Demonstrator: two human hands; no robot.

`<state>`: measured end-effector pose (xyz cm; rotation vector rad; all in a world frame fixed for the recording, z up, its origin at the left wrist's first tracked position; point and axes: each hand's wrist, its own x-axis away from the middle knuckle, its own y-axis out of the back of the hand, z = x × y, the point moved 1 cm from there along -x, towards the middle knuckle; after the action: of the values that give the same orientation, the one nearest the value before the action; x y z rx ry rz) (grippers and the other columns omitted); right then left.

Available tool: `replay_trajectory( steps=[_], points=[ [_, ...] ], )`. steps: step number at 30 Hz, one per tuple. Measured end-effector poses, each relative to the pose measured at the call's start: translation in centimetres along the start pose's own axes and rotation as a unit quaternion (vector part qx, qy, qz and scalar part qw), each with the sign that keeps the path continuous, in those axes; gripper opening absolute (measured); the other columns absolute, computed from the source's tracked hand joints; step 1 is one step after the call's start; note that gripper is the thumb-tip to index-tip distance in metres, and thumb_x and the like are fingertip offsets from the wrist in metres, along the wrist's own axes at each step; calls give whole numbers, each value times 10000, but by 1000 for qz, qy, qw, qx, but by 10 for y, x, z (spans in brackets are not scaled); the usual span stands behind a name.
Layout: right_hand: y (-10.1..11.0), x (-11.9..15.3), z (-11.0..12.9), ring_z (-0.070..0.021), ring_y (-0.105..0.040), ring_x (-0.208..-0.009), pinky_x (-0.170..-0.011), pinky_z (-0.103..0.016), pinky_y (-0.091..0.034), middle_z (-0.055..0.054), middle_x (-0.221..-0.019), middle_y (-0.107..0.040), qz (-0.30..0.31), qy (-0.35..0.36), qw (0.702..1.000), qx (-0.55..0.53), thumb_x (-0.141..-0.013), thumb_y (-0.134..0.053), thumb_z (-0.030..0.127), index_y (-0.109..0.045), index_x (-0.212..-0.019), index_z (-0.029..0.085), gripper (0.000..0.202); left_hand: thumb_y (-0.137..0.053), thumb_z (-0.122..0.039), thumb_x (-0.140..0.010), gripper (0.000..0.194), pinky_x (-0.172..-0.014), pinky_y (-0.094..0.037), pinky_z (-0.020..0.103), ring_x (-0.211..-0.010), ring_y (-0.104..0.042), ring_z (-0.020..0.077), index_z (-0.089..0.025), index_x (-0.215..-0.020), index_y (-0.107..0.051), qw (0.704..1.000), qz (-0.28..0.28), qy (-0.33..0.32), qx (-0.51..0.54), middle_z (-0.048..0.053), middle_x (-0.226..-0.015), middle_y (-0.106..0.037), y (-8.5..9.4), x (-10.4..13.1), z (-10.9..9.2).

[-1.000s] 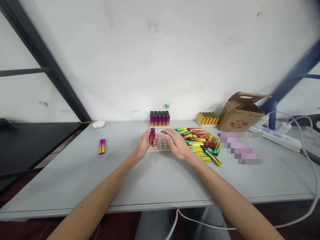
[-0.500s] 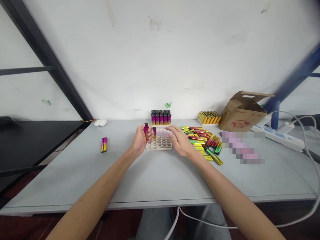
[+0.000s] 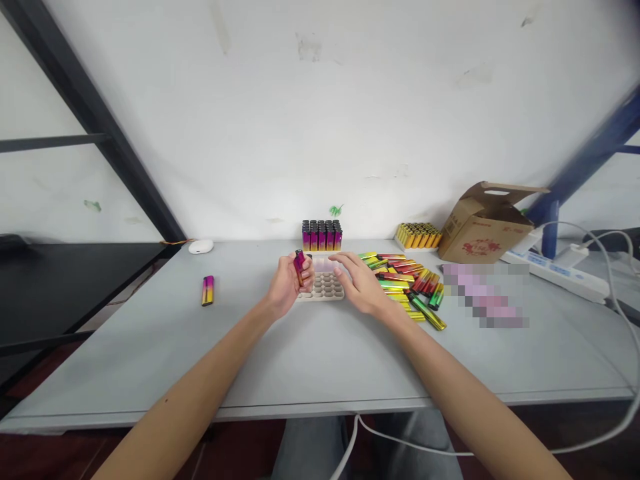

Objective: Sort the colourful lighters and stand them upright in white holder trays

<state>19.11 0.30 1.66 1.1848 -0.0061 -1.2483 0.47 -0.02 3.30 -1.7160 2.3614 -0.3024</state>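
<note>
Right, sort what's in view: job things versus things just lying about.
Likely in the job:
- lighter in the left hand
- holed tray near the right hand
- upright purple lighters
- loose lighters

Apparently just lying about:
- white rounded object
- cardboard box
- power strip

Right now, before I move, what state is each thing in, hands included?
Held lighter: tilted
Left hand: closed around it
Right hand: open
Holed tray: flat, partly hidden
Lone lighter: lying flat
Purple lighters by the wall: upright, in rows
Loose lighters: lying heaped
Yellow cylinders: standing in rows
Carton: flap open
White case: appears shut
Power strip: plug apparently inserted
</note>
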Motion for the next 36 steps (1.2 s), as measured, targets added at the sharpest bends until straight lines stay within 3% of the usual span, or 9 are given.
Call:
replay_trajectory(
  steps=[6,9,14,17,24,27,30,33,36],
  points=[
    [0,-1,-1,-231,-516,-1185,-1035,-395,-402,-100,-1259,-577,-12,-9,1000,-21,-997,-310,436,-555,-1244,198,422,-286,-511,-877,374,-506,-400,305,-552,-419,149,-214,-730,-460,996,76,52,3,10,-648,-387,1,4,-3],
    [0,-2,-1,-228,-528,-1174,-1028,-398,-408,-97,-1227,-600,-26,-18,998,-58,-997,-303,443,-573,-1219,201,425,-265,-491,-854,394,-615,-476,374,-643,-507,196,-204,-815,-533,995,75,45,-37,61,-714,-489,1,4,-4],
    [1,-4,5,-219,-566,-1113,-986,-388,-438,-93,-1164,-630,-48,-39,988,-143,-988,-337,449,-620,-1150,201,410,-538,-320,-819,141,-748,-516,365,-807,-607,191,-202,-895,-532,997,62,24,-42,60,-859,-602,1,3,2],
    [-1,-6,10,-221,-572,-1113,-979,-388,-445,-90,-1176,-634,-45,-63,977,-200,-966,-398,460,-632,-1161,208,395,-627,-346,-838,239,-798,-533,380,-871,-645,190,-209,-1017,-550,993,91,37,-64,65,-951,-646,0,5,7],
    [-12,-7,13,-219,-597,-1082,-912,-353,-487,-82,-1255,-622,33,-147,915,-375,-887,-547,488,-699,-1038,192,365,-687,-435,-806,333,-915,-530,424,-1007,-669,234,-139,-959,-666,975,152,56,-151,112,-1000,-715,-4,6,16],
    [-12,-9,11,-210,-622,-1038,-888,-344,-498,-59,-1140,-684,10,-177,876,-448,-859,-589,507,-704,-983,199,352,-656,-454,-818,325,-903,-539,402,-990,-679,233,-151,-929,-692,968,143,48,-198,102,-986,-732,-4,6,13],
    [-5,-12,5,-198,-656,-1002,-903,-357,-501,-47,-1030,-724,-68,-213,805,-549,-871,-586,500,-663,-977,216,313,-630,-427,-824,297,-839,-551,367,-910,-692,219,-163,-939,-702,963,64,-6,-260,84,-932,-741,2,5,1],
    [2,-16,-3,-198,-686,-976,-911,-382,-514,-52,-1010,-741,-113,-271,714,-635,-898,-568,450,-603,-935,229,228,-551,-345,-835,258,-739,-552,340,-763,-684,195,-147,-926,-690,950,-117,-94,-273,68,-788,-728,18,1,-12],
    [5,-17,-10,-192,-688,-1003,-948,-385,-512,-56,-1070,-733,-112,-307,666,-670,-914,-559,356,-579,-898,227,131,-476,-332,-838,280,-723,-545,339,-784,-675,203,-147,-896,-679,914,-241,-130,-299,70,-782,-718,36,-5,-15]
  ],
)
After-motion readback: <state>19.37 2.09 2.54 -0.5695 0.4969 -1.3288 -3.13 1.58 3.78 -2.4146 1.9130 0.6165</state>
